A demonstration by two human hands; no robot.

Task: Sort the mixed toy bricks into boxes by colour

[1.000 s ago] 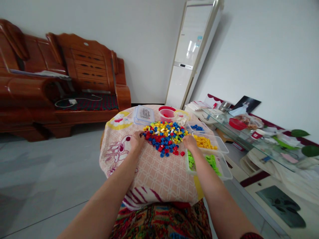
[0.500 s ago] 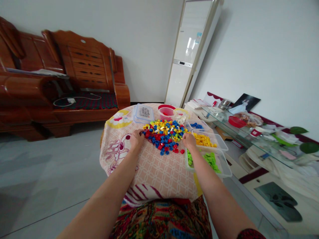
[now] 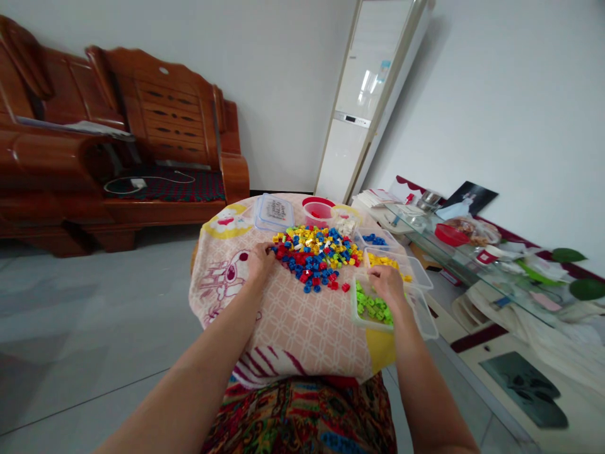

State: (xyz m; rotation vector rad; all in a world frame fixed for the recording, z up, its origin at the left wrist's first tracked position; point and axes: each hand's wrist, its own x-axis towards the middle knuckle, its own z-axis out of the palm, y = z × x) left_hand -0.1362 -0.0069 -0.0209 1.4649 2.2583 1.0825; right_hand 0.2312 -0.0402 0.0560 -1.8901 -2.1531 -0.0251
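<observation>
Layout about the table (image 3: 307, 334): a brick pile (image 3: 309, 258) lies at centre, the left hand (image 3: 259, 261) at its left edge, the right hand (image 3: 388, 282) over the near tray (image 3: 373, 325) and middle tray (image 3: 418, 268). These, with the far tray (image 3: 384, 232) — each holding bricks — line the table's right side. Behind the pile stand a container (image 3: 275, 212), left, and a tub (image 3: 319, 221), right. Beyond: bench (image 3: 161, 113), rear left; appliance (image 3: 347, 151), rear; shelf (image 3: 501, 277), right.

Left hand (image 3: 259, 261): back uppermost, fingers curled, tips turned toward the right hand; grip not determinable. Right hand (image 3: 387, 282): well apart from the left and slightly nearer the body, fingers bent, tips directed toward the left; grip likewise not determinable. Left forearm (image 3: 203, 350) and right forearm (image 3: 418, 359): bare, extended forward, each behind its hand.
</observation>
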